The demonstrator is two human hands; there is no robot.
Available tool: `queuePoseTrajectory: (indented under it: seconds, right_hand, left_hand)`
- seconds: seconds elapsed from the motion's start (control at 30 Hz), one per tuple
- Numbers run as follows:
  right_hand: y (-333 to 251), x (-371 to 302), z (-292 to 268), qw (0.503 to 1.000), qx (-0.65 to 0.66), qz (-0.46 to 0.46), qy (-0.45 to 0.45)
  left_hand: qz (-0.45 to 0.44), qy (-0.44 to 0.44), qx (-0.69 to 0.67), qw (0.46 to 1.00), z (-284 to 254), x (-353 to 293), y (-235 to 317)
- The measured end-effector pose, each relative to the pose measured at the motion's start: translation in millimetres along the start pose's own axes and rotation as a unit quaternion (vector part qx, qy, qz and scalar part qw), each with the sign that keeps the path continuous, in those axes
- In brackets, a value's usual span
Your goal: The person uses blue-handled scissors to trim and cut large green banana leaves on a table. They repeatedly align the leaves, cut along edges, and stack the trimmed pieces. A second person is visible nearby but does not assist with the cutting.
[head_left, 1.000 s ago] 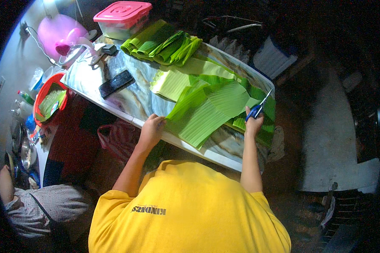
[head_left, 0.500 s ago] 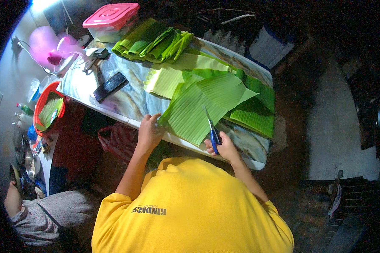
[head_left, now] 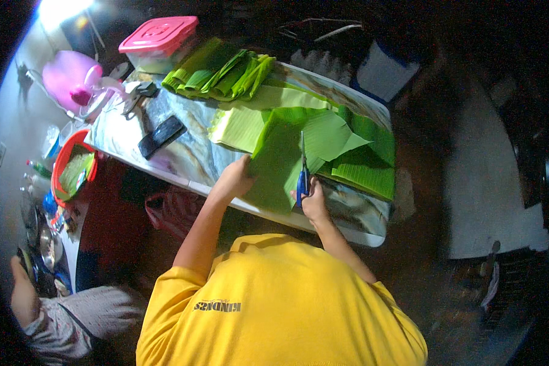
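Observation:
My right hand (head_left: 314, 202) grips a pair of scissors (head_left: 302, 179) by its blue handles, blades pointing away from me over the green leaf. A large piece of banana leaf (head_left: 276, 160) lies at the table's near edge, and my left hand (head_left: 236, 175) is closed on its left edge. The left fingertips are partly hidden. More leaf sheets (head_left: 238, 127) are spread beneath and behind this piece, with darker ones (head_left: 367, 174) to the right. Farther back sits a stack of folded leaf pieces (head_left: 216, 74).
On the marbled table (head_left: 192, 152) lie a black phone (head_left: 162, 136) and a dark-and-white device (head_left: 141, 91). A pink-lidded container (head_left: 158, 39) and a pink fan (head_left: 73, 82) stand at the back left. Left are an orange basin (head_left: 63, 160) and another person's arm (head_left: 23, 290).
My left hand has moved right and away from me, shifting the leaf's left edge with it. The scissors have turned more upright, and my right hand has moved slightly left.

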State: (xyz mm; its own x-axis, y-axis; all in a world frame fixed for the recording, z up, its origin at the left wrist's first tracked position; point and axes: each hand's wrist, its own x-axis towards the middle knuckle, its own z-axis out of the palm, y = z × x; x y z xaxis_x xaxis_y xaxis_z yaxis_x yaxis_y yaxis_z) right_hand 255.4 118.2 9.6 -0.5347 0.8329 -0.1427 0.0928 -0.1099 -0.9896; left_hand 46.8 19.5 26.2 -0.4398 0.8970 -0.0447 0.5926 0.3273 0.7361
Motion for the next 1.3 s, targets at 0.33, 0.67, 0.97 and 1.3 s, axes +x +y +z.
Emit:
queuePoseTrajectory:
  seconds: [0.33, 0.67, 0.97, 1.3]
  right_hand:
    - [-46.7, -21.5, 13.7, 0.985, 0.088, 0.021, -0.148]
    - [-43.2, -15.8, -131.1, 0.772, -0.628, -0.098, -0.004]
    - [-39.6, -20.7, -68.7, 0.924, -0.352, -0.137, -0.052]
    - [-42.5, 8.8, 65.5, 0.887, -0.330, 0.041, -0.320]
  left_hand:
    - [0.026, 0.056, -0.234, 0.970, -102.1, -117.3, 51.9]
    - [-0.020, 0.107, -0.485, 0.868, -78.1, -74.1, 58.8]
    - [-0.265, 0.059, -0.527, 0.805, -15.5, -152.6, 36.0]
    - [-0.176, 0.186, -0.569, 0.781, -5.7, -152.1, -15.6]
